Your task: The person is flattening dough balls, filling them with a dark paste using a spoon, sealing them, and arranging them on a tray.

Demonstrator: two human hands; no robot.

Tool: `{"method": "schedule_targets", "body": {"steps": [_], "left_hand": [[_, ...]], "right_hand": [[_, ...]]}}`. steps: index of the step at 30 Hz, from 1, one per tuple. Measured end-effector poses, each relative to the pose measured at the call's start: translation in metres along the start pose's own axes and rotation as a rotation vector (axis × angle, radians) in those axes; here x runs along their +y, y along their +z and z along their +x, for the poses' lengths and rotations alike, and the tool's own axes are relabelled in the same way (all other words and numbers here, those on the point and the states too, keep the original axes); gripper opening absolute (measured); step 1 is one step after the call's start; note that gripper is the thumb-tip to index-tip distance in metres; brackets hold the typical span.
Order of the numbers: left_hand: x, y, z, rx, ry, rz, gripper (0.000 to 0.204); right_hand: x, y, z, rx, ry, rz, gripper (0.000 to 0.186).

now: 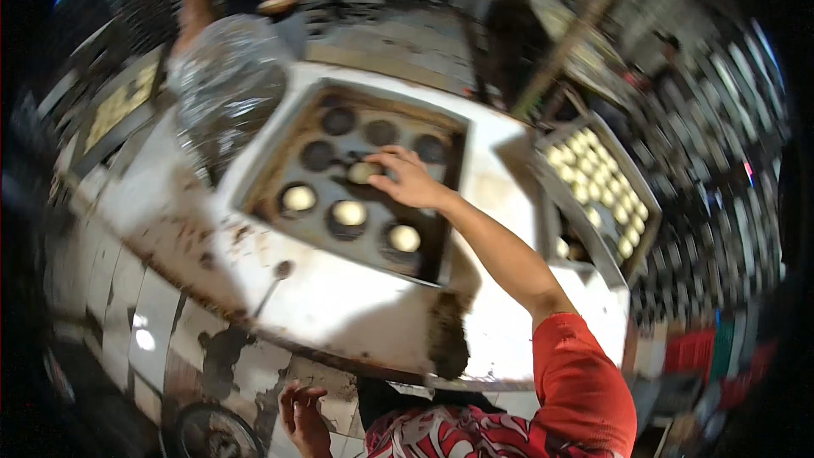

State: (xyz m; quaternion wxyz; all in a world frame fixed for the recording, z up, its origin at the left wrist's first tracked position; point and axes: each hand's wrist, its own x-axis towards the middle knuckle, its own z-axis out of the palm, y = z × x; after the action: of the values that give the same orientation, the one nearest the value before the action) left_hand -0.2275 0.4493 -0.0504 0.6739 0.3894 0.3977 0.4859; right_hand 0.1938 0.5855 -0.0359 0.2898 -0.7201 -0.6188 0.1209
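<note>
A shallow metal tray (263,206) with dark round moulds (338,120) sits on the white worktop (314,305); pale dough rounds (348,211) lie in the front moulds. My right hand (398,171) reaches into the middle of this tray, its fingers round a dough ball (363,172) over a mould. Below the worktop's front edge, my left hand (305,416) hangs with loosely bent fingers apart and nothing in it. To the right, a second tray (642,248) holds several pale dough balls (585,165).
Crumpled clear plastic (229,85) lies left of the tray, near another person's legs (195,13). Another tray of dough (119,106) stands far left. Stacked dark racks (712,161) line the right. A wooden pole (560,51) rises behind the worktop. A round black object (216,437) is on the tiled floor.
</note>
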Motion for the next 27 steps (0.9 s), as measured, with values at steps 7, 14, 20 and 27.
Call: {"method": "schedule_targets", "body": {"steps": [7, 14, 20, 27], "left_hand": [[-0.042, 0.08, -0.081, -0.177, 0.197, 0.494, 0.016], [-0.077, 0.166, -0.177, -0.139, -0.013, 0.102, 0.017], [-0.061, 0.227, -0.227, -0.372, -0.169, 0.146, 0.033], [-0.087, 0.187, -0.292, -0.263, -0.484, -0.429, 0.043]], "right_hand": [[0.049, -0.227, -0.223, -0.005, 0.014, -0.329, 0.027], [0.212, -0.309, -0.374, -0.511, 0.554, -0.893, 0.044], [0.114, -0.304, -0.39, 0.061, 0.517, -0.12, 0.037], [-0.121, -0.096, -0.514, 0.039, -0.321, 0.061, 0.023]]}}
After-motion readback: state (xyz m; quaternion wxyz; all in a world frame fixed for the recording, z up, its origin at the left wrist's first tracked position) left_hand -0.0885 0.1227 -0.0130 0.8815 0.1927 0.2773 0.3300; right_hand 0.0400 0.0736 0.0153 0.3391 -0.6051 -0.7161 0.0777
